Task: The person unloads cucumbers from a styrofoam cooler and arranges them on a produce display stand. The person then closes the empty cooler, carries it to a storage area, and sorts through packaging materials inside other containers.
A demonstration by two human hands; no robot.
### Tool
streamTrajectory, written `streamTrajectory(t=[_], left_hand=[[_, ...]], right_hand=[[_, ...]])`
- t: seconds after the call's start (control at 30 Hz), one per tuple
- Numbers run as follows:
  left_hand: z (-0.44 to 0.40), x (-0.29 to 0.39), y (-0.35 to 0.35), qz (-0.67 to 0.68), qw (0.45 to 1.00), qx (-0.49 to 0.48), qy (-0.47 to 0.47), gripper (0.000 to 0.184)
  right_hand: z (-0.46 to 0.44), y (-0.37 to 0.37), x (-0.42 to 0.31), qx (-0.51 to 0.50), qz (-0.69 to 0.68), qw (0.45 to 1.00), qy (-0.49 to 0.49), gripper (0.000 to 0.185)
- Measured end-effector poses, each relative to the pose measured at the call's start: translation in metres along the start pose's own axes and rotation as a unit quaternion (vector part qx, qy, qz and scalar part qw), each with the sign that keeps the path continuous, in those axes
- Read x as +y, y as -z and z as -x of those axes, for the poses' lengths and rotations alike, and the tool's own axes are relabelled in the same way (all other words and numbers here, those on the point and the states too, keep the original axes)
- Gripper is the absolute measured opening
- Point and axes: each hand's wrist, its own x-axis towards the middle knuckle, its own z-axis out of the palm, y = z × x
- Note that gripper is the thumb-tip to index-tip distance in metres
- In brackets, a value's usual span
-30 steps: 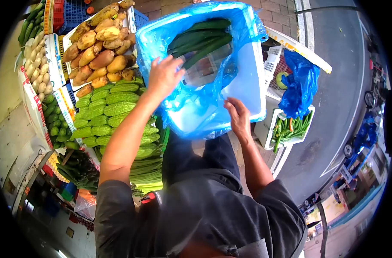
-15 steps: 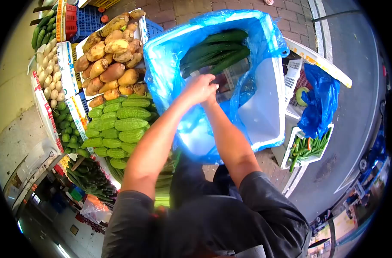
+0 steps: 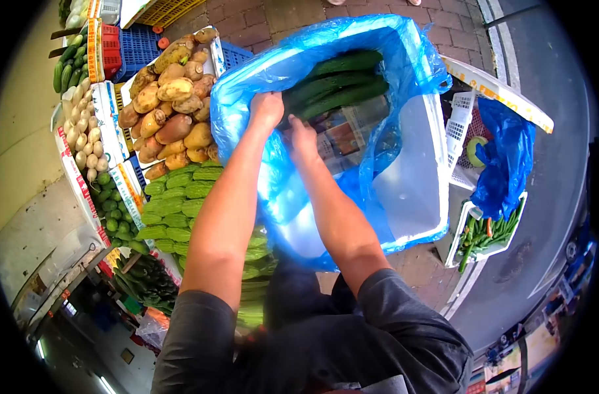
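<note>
While the left hand is curled at the vegetables' ends, its inner side turned from view, the right hand sits just beside it, fingers narrowly bent; cannot tell whether either holds liner or produce. Dark green vegetables lie just beyond, lengthwise in the white foam box, a printed sheet showing beside them. Possible fault: the blue plastic liner is loose and creased; a finger catching a fold could tear it or drag the vegetables askew. Judged cause: slack film, fingertips partly hidden. Farther out, green bitter melons and then brown tubers are heaped near the box; a knock could dislodge some.
</note>
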Motion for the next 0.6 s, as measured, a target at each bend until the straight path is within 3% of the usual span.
streamTrajectory(t=[0.07,0.13,0.23,0.3,0.5,0.6], left_hand=[[-0.008,0.002,0.000,-0.013,0.993,-0.081,0.079,0.045],[-0.004,-0.004,-0.016,0.025,0.996,-0.033,0.084,0.049],[-0.012,-0.014,-0.035,0.088,0.990,-0.011,0.109,0.055],[-0.018,-0.017,-0.041,0.107,0.986,-0.016,0.127,0.057],[-0.028,-0.018,-0.033,0.072,0.987,-0.076,0.123,0.060],[-0.029,-0.013,-0.033,0.097,0.979,-0.116,0.137,0.061]], right_hand=[[-0.006,0.003,0.002,-0.009,-0.006,0.997,-0.071,0.026],[-0.013,0.016,0.020,-0.038,-0.015,0.999,-0.035,0.027],[-0.035,0.011,0.049,-0.008,0.026,0.992,0.125,0.036],[-0.043,0.010,0.054,0.001,0.036,0.984,0.176,0.044],[-0.014,0.005,0.005,-0.024,0.011,0.998,0.063,0.058],[-0.021,0.005,0.018,-0.035,-0.012,0.988,0.148,0.061]])
